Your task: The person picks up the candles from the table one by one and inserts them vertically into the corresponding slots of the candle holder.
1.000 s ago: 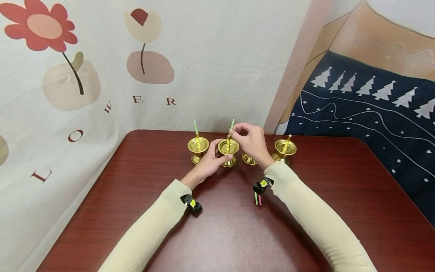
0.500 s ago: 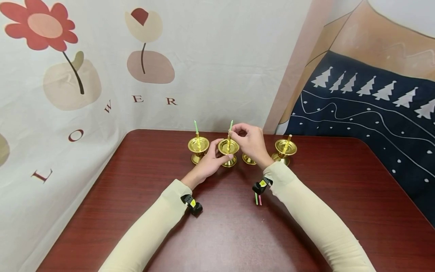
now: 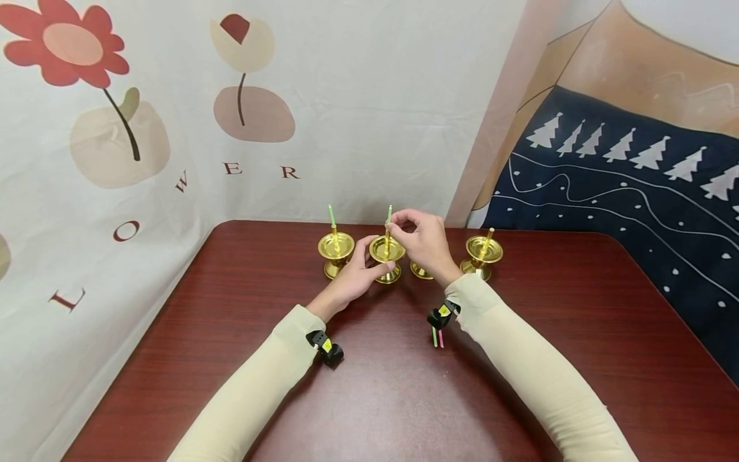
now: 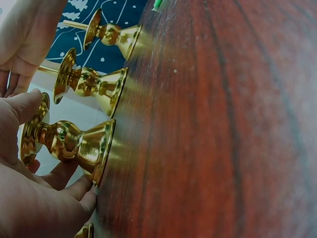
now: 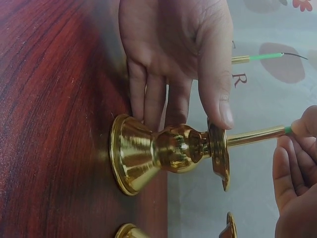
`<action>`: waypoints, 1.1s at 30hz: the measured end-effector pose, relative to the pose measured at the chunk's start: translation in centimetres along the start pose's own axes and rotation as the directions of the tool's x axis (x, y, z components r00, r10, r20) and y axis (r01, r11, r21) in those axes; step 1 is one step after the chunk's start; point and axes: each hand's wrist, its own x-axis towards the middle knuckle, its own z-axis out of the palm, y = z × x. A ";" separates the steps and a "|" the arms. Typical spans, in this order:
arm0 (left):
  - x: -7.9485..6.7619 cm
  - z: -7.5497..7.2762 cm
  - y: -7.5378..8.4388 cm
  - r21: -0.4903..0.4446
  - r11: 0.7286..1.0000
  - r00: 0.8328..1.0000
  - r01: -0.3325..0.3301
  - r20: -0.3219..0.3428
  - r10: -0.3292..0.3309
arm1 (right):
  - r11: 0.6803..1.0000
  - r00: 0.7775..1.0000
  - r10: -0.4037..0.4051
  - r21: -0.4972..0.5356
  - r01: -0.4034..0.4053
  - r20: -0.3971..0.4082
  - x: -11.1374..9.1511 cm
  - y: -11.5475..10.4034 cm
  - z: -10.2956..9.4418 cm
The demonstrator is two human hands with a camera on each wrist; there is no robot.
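Note:
My left hand [image 3: 356,277] grips a gold candle holder [image 3: 389,274], thumb on the dish rim and fingers round its far side. In the left wrist view, the base of this candle holder [image 4: 94,153] stands on the table. My right hand [image 3: 426,242] pinches a thin green candle [image 3: 389,212] between thumb and fingertips. The right wrist view has the candle's lower end [image 5: 288,130] right at the mouth of the holder's upright tube [image 5: 257,136], in line with it. The fingertips cover part of the candle.
A matching holder [image 3: 336,246] with a green candle stands to the left. A third holder [image 3: 423,270] is mostly behind my right hand, and a fourth [image 3: 485,250] stands further right. A green candle [image 3: 435,337] and a pink candle [image 3: 441,339] lie on the dark red table [image 3: 369,398].
My right hand has shifted slightly left, and the green candle has swung from a rightward lean to nearly upright, sitting a little lower over the tube. My left hand stays put on the candle holder.

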 end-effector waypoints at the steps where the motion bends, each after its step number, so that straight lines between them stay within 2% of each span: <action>1: 0.0 0.0 0.0 0.001 1.000 1.000 0.000 0.000 0.000 | 1.000 1.000 0.001 0.001 -0.001 0.001 0.0 0.0 0.0; 20: -0.1 -0.1 0.1 0.003 1.000 1.000 -0.010 0.009 0.010 | 0.999 1.000 0.023 -0.035 -0.022 0.016 -0.6 0.2 -0.1; 26: 0.0 -0.4 -0.3 -0.004 1.000 1.000 -0.007 0.008 0.007 | 0.996 0.998 0.065 -0.061 -0.064 0.015 -1.6 -0.3 -1.0; 33: 0.1 -1.0 -0.5 0.028 1.000 1.000 0.004 -0.012 -0.004 | 0.992 0.992 0.072 -0.109 -0.060 0.102 -3.7 -1.1 -3.1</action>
